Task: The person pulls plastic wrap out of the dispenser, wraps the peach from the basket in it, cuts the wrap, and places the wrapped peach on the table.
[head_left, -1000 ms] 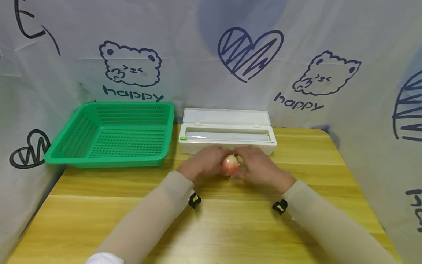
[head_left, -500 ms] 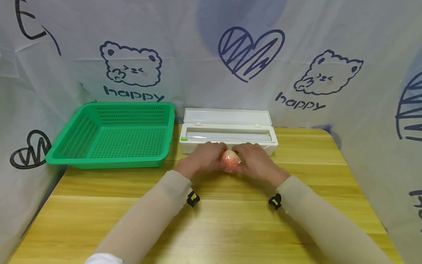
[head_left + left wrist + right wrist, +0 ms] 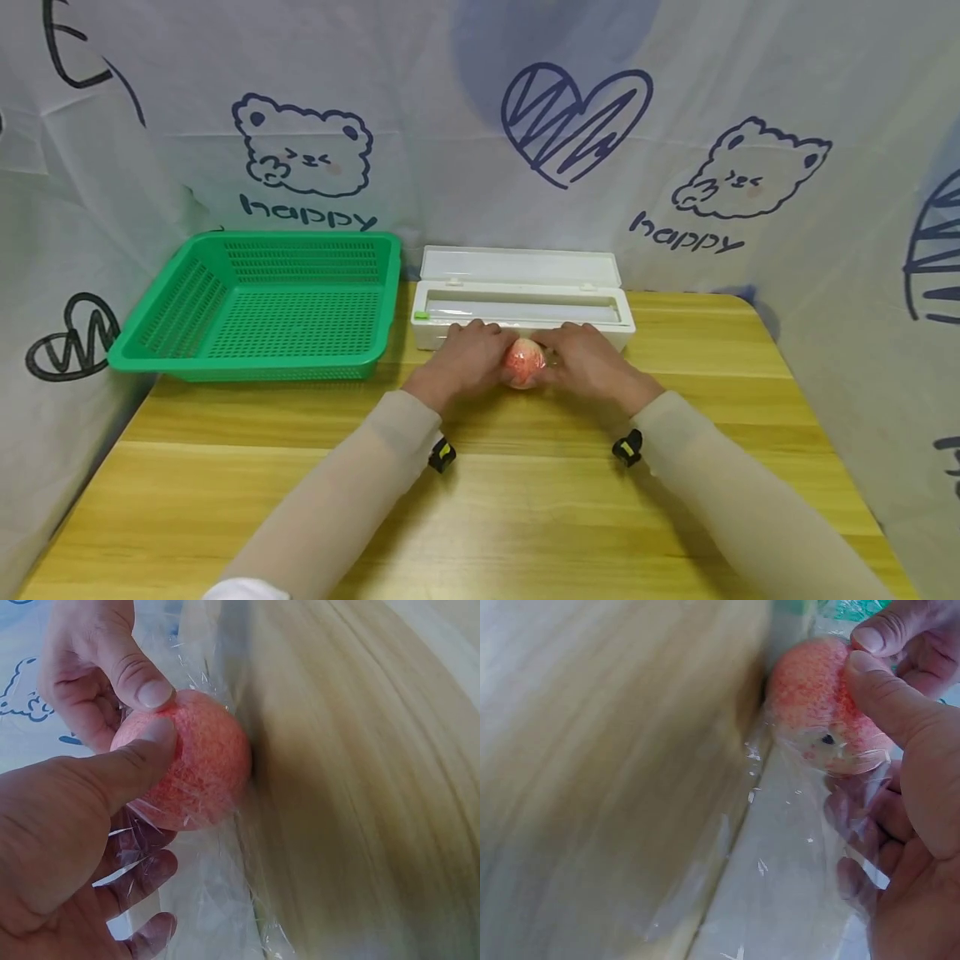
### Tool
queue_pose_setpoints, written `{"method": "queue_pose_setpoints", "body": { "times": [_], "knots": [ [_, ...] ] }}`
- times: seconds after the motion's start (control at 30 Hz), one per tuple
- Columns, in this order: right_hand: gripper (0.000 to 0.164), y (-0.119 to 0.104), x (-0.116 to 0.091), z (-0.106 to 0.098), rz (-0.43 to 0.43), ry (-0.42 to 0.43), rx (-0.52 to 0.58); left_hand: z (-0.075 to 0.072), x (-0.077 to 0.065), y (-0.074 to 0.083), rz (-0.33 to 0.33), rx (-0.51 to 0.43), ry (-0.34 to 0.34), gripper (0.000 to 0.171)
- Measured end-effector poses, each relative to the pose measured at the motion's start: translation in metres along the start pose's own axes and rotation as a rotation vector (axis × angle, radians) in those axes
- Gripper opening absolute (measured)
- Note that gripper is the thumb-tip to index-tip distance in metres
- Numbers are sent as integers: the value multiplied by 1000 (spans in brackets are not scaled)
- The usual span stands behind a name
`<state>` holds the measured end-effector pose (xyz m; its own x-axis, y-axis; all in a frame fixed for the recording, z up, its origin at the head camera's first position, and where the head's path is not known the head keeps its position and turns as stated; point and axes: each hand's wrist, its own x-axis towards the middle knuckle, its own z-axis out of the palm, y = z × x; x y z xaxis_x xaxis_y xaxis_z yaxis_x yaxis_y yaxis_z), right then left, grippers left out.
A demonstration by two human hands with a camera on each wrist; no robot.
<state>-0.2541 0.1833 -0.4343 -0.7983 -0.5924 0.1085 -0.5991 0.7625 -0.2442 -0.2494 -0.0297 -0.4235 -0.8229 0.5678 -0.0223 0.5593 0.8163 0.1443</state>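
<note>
Just in front of the white box [image 3: 517, 289], your left hand [image 3: 468, 360] and right hand [image 3: 592, 367] grasp the peach [image 3: 522, 364] between thumbs and fingers. Ideally, press evenly to smooth the clear film [image 3: 787, 825]; its underside coverage is unclear.

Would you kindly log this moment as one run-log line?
left hand: holds pink fruit | right hand: holds pink fruit | clear film: against pink fruit | white box: lid raised | green basket: left of white box
</note>
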Motion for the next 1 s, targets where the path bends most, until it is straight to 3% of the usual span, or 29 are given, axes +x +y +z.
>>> {"method": "queue_pose_setpoints", "body": {
  "times": [0.23, 0.4, 0.53, 0.73, 0.87, 1.0],
  "knots": [
    [54, -4, 4, -7, -11, -64, -10, 0, -1, -3, -6, -17, -18, 47],
    [58, -7, 4, -9, 16, -98, -41, 2, -6, -4, -47, -52, 43, 51],
    [63, -5, 1, -8, 43, -92, -70, 4, -14, -6, -104, -15, 95, 50],
    [64, -8, 0, -7, 29, -29, -121, 3, -27, -10, -154, -43, 301, 35],
    [60, -12, -3, -6, 14, 51, -187, 1, -40, -12, -176, -118, 433, 21],
    [58, -13, -9, -3, 4, 105, -207, 7, -56, -11, -226, -228, 509, 13]
  ]
}}
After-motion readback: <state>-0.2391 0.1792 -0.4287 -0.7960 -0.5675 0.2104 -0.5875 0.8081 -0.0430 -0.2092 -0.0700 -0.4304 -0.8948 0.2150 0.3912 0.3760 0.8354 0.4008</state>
